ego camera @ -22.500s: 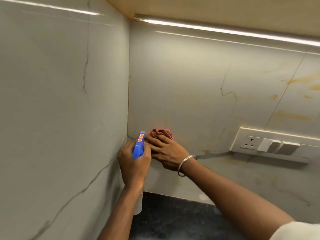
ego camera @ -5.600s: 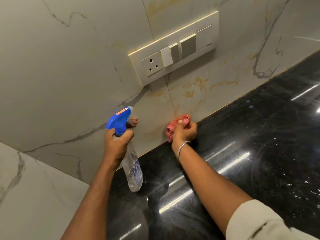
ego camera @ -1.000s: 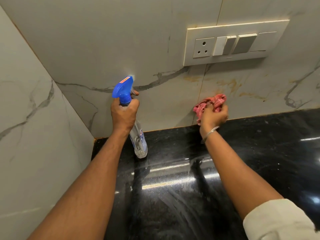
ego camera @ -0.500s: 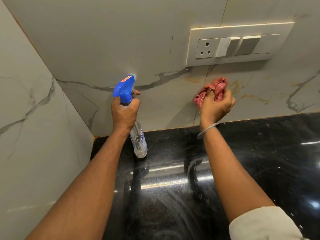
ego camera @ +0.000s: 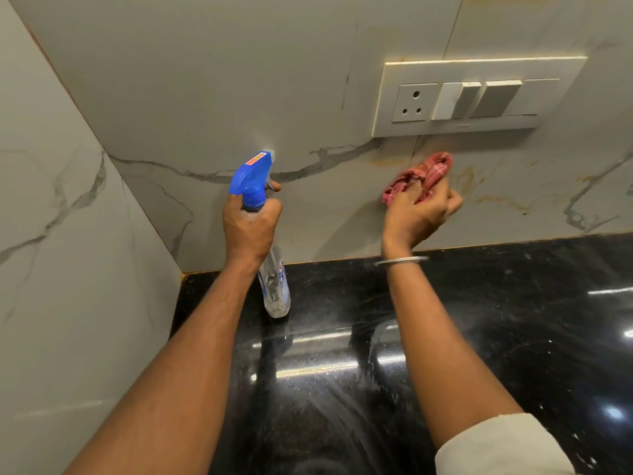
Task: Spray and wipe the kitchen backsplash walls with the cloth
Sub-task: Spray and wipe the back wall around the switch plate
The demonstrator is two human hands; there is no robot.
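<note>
Cloth (ego camera: 419, 174), a small red checked rag, is bunched into a loose wad in the right hand (ego camera: 418, 214), whose fingers are curled round its lower part while the free folds stick up past the knuckles. It sits at the back wall (ego camera: 239, 80) of the backsplash, just below the left end of the switch plate (ego camera: 479, 94) and above the back edge of the black countertop (ego camera: 479, 320). Whether it is pressing on the tile or held just off it cannot be told from this angle. It looks light, soft and limp, so it will fold to any shape and needs to be gathered into the palm, as it is, with a flat pad of fabric turned to the tile. A loose tail could drag over the socket, which should be kept dry. Yellowish streaks mark the tile to the right of the cloth. The left hand (ego camera: 250, 228) grasps the neck of the spray bottle (ego camera: 274, 286), with one finger hooked on the trigger under the blue head, the nozzle close to the wall near the corner where the side wall (ego camera: 68, 234) meets it. The clear body hangs down to the back edge of the countertop and seems nearly empty, so it should be light. Its plastic may be slick if wet, and the neck is the sound place to hold it.
</note>
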